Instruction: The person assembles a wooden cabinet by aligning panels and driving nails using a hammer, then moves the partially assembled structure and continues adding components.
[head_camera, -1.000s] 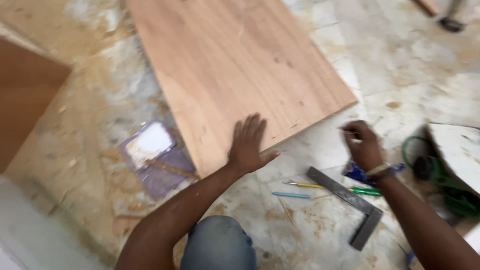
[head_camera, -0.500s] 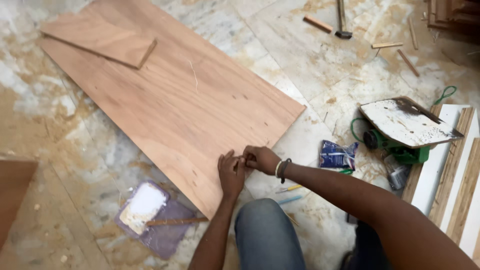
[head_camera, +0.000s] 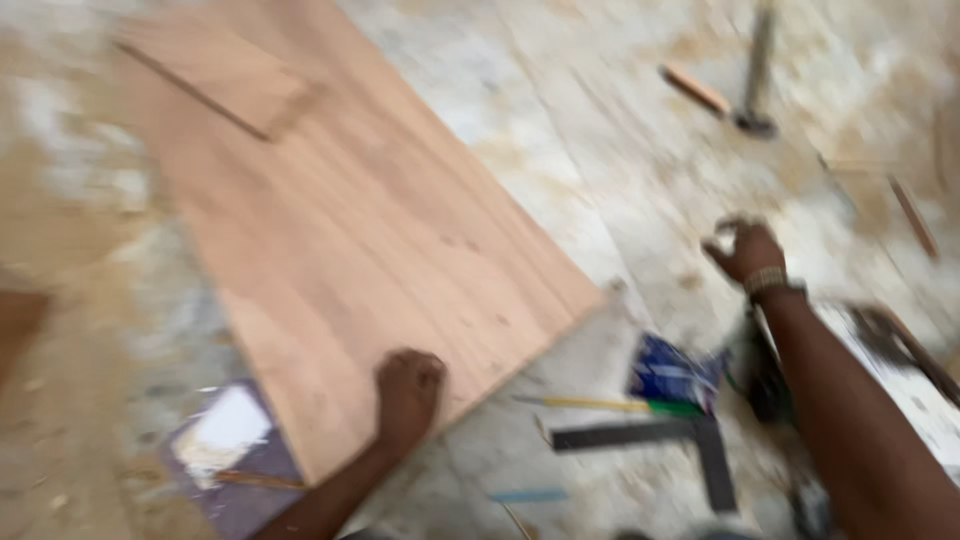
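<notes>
Plywood, a long reddish-brown board (head_camera: 370, 240), lies flat on the dusty floor (head_camera: 620, 150) and runs from the upper left down to its near edge. The left hand (head_camera: 408, 392) rests on that near edge with the fingers curled under into a loose fist, knuckles on the wood; whether anything sits inside it cannot be told through the blur. The right hand (head_camera: 745, 250) hangs above the floor well to the right of the board, wrist banded, thumb and fingers pinched together as if round something small, though nothing can be made out in them. A smaller offcut (head_camera: 225, 80) lies on the board's far end. Between the arms sit a blue packet (head_camera: 672, 372), a yellow and green pencil (head_camera: 605, 404) and a dark try square (head_camera: 650, 440). A hammer (head_camera: 755, 70) lies far off
</notes>
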